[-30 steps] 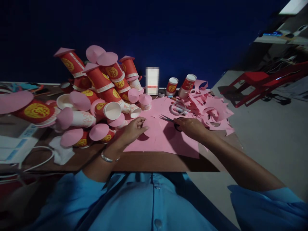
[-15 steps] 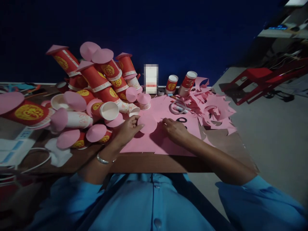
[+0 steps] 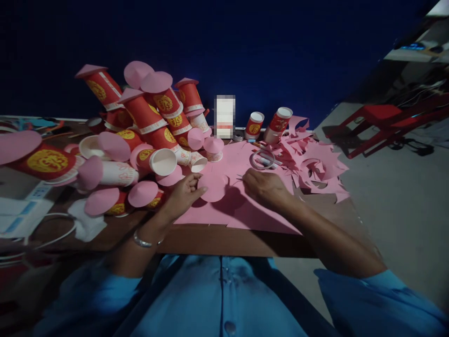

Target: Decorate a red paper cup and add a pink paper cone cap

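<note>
Between the thumb and fingers of my left hand [image 3: 187, 194] is the edge of a round pink paper disc [image 3: 213, 186], held just above pink paper sheets [image 3: 201, 214]. My right hand [image 3: 266, 187] is closed round a pair of scissors [image 3: 240, 177]. Only the thin blade tips poke out past the fingers, pointing at the disc from a short distance to its right. The scissor handles are hidden under the hand.
On the left lies a heap of red and white paper cups [image 3: 143, 112] with pink cone tops. Pink paper scraps [image 3: 315, 161] pile up at right, beside a clear tape roll [image 3: 263, 159]. Two cups [image 3: 255, 125] stand behind. A red stool [image 3: 372, 119] is beyond the table.
My right hand has closed over the black scissor handles, which showed beside it before. The disc has come slightly nearer to me in my left hand. The whole view has shifted a little.
</note>
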`<state>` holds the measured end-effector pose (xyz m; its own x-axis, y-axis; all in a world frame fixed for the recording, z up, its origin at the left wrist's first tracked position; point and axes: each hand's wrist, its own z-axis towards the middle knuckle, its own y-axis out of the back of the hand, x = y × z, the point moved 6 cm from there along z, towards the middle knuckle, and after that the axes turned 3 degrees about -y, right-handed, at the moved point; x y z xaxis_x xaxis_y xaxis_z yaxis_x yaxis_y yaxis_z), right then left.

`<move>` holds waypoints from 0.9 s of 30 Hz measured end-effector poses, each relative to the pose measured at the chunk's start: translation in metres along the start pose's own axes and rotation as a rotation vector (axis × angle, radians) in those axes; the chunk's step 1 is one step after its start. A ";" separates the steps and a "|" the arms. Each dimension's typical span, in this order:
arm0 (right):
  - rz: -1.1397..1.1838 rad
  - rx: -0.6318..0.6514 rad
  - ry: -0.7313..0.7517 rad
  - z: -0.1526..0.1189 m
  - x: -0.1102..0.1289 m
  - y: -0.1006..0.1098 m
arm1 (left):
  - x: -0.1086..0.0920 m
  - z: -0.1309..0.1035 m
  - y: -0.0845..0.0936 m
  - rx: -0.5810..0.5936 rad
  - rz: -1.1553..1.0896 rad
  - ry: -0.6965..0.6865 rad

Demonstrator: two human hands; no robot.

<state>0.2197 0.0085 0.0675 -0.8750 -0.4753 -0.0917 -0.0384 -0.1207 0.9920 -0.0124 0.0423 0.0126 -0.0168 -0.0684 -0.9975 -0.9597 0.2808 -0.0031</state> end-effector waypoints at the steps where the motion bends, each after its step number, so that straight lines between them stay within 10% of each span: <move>1: -0.036 -0.111 -0.116 -0.004 -0.018 0.012 | 0.000 0.002 -0.002 0.006 0.017 0.000; 6: -0.167 -0.436 -0.629 -0.038 -0.118 0.060 | -0.003 0.015 -0.019 0.092 0.093 -0.006; 10: -0.234 -0.271 -0.847 -0.055 -0.161 0.063 | 0.001 0.026 -0.028 0.147 0.120 -0.016; 27: 0.056 0.121 0.035 -0.012 0.002 -0.020 | -0.008 0.032 -0.042 0.206 0.799 -0.313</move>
<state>0.2244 -0.0005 0.0461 -0.8601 -0.5089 -0.0366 -0.0495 0.0117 0.9987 0.0367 0.0615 0.0181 -0.5546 0.4794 -0.6802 -0.6236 0.3018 0.7212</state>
